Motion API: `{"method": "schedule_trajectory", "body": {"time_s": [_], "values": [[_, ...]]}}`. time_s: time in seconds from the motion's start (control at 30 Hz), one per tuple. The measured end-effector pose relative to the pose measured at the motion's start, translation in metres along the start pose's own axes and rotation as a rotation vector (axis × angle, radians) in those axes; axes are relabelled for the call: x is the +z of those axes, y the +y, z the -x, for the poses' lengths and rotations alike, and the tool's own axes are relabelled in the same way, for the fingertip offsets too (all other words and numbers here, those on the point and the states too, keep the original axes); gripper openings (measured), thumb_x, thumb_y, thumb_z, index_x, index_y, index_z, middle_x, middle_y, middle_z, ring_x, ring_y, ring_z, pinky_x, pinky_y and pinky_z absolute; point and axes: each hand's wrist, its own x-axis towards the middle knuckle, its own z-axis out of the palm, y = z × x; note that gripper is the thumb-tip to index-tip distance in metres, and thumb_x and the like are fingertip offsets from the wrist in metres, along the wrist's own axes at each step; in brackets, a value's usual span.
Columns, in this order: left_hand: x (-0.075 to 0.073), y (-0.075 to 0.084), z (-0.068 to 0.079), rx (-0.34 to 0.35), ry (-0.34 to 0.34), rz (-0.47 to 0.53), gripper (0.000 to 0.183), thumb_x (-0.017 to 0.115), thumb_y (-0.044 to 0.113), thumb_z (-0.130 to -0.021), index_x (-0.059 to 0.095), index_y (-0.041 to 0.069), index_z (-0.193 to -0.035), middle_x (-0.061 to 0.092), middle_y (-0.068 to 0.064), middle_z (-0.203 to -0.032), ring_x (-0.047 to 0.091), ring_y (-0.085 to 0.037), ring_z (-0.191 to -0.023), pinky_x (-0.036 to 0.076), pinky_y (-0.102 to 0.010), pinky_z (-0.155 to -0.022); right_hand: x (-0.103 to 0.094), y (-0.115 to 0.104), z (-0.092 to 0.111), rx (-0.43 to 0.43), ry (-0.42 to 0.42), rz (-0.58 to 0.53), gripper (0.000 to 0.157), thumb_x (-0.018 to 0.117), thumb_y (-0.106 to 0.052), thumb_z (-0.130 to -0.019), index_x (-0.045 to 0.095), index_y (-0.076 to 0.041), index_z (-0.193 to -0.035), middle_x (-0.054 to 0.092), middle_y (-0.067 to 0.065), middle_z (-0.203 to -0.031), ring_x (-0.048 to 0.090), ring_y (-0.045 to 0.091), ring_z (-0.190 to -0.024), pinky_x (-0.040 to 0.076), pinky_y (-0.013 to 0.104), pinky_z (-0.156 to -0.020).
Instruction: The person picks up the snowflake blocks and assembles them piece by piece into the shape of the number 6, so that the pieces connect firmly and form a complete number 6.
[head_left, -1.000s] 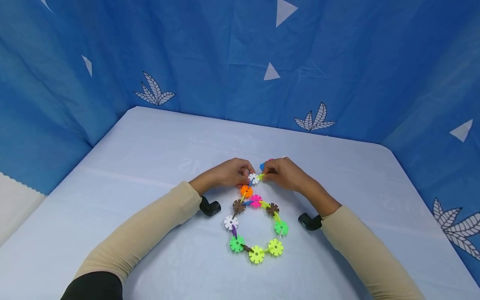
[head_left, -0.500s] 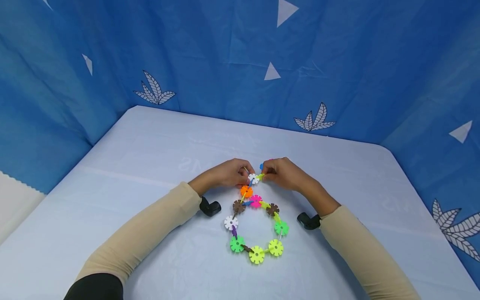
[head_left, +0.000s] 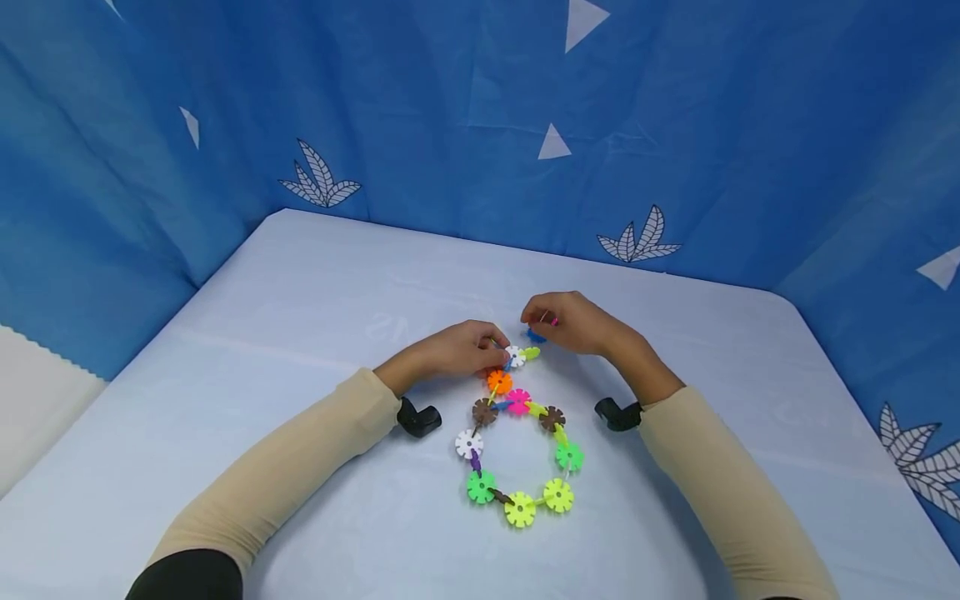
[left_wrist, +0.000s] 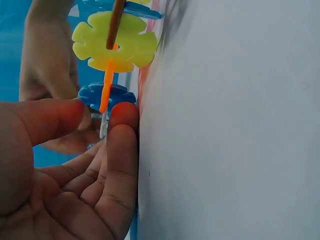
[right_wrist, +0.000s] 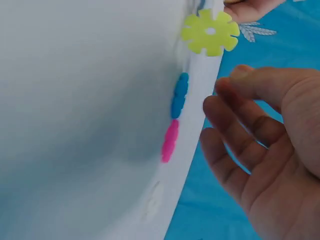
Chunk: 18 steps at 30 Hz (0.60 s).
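A chain of coloured, notched plastic discs lies on the table in a ring, with a tail running up from it. My left hand [head_left: 465, 346] is at the tail; in the left wrist view its thumb and fingertip pinch a blue disc [left_wrist: 91, 95] close beside the orange one [left_wrist: 105, 95]. A white disc [head_left: 515, 357] with a yellow disc [head_left: 531, 353] joined on ends the tail. My right hand [head_left: 573, 323] hovers over loose discs, a blue one [right_wrist: 180, 95] and a pink one [right_wrist: 170, 141]. Its fingers [right_wrist: 225, 117] are loosely bent with nothing between them.
A faint white disc [right_wrist: 154, 201] lies past the pink one. The ring's near side has yellow discs [head_left: 520, 510] and a green one [head_left: 481, 487]. Black wrist mounts [head_left: 419, 419] jut from both sleeves. A blue curtain [head_left: 465, 125] stands behind the white table [head_left: 337, 275].
My right hand has let go of the yellow disc on the tail and moved away toward the back, over the loose discs. My left hand stays at the tail. The head view has shifted slightly.
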Motion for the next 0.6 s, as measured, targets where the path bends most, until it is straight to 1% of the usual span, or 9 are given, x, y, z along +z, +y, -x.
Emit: {"method": "schedule_trajectory", "body": {"time_s": [0.07, 0.2, 0.27, 0.33, 0.47, 0.53, 0.6], "values": [[0.000, 0.001, -0.001, 0.000, -0.001, 0.000, 0.027, 0.061, 0.023, -0.103, 0.062, 0.005, -0.124, 0.067, -0.007, -0.089, 0.060, -0.018, -0.078, 0.047, -0.031, -0.074, -0.002, -0.003, -0.011, -0.015, -0.041, 0.006, 0.023, 0.065, 0.001, -0.097, 0.070, -0.004, -0.118, 0.069, 0.011, -0.112, 0.064, 0.027, -0.102, 0.054, 0.042, -0.089], [-0.002, 0.000, -0.002, 0.001, -0.008, 0.019, 0.027, 0.061, 0.021, -0.103, 0.063, 0.004, -0.123, 0.068, -0.006, -0.092, 0.061, -0.018, -0.081, 0.048, -0.031, -0.076, -0.001, -0.011, -0.034, -0.060, -0.170, 0.036, 0.032, 0.064, 0.000, -0.098, 0.069, -0.009, -0.129, 0.065, 0.011, -0.116, 0.061, 0.027, -0.104, 0.053, 0.039, -0.090], [-0.002, 0.000, -0.002, 0.010, -0.012, 0.029, 0.026, 0.061, 0.020, -0.103, 0.063, 0.003, -0.123, 0.068, -0.006, -0.095, 0.062, -0.018, -0.084, 0.050, -0.031, -0.077, 0.001, -0.014, -0.043, -0.088, -0.220, 0.058, 0.033, 0.064, -0.001, -0.098, 0.070, -0.011, -0.129, 0.064, 0.010, -0.115, 0.060, 0.025, -0.104, 0.051, 0.037, -0.090], [-0.002, 0.000, -0.002, 0.018, -0.016, 0.042, 0.027, 0.061, 0.020, -0.103, 0.064, 0.002, -0.122, 0.068, -0.006, -0.099, 0.062, -0.019, -0.087, 0.051, -0.031, -0.079, 0.003, -0.015, -0.049, -0.111, -0.253, 0.076, 0.030, 0.065, -0.002, -0.098, 0.072, -0.011, -0.126, 0.063, 0.008, -0.113, 0.058, 0.024, -0.103, 0.051, 0.036, -0.090], [-0.002, -0.001, -0.002, 0.026, -0.019, 0.061, 0.027, 0.061, 0.018, -0.103, 0.063, 0.000, -0.123, 0.068, -0.006, -0.103, 0.063, -0.019, -0.090, 0.053, -0.030, -0.079, 0.004, -0.017, -0.052, -0.127, -0.259, 0.133, 0.022, 0.069, -0.003, -0.096, 0.076, -0.011, -0.115, 0.064, 0.007, -0.106, 0.058, 0.022, -0.100, 0.051, 0.035, -0.090], [-0.002, -0.001, -0.003, 0.024, -0.018, 0.062, 0.026, 0.061, 0.017, -0.103, 0.063, 0.000, -0.122, 0.068, -0.007, -0.100, 0.063, -0.018, -0.088, 0.053, -0.030, -0.078, 0.005, -0.015, -0.050, -0.119, -0.247, 0.170, 0.020, 0.070, -0.005, -0.095, 0.075, -0.011, -0.114, 0.065, 0.007, -0.105, 0.059, 0.022, -0.099, 0.051, 0.035, -0.089], [-0.001, -0.002, -0.003, 0.018, -0.016, 0.058, 0.024, 0.061, 0.016, -0.103, 0.063, 0.000, -0.121, 0.067, -0.007, -0.097, 0.062, -0.017, -0.085, 0.053, -0.029, -0.076, 0.004, -0.011, -0.046, -0.090, -0.231, 0.196, 0.020, 0.073, -0.005, -0.094, 0.074, -0.010, -0.113, 0.064, 0.007, -0.105, 0.059, 0.022, -0.098, 0.051, 0.036, -0.089]]}}
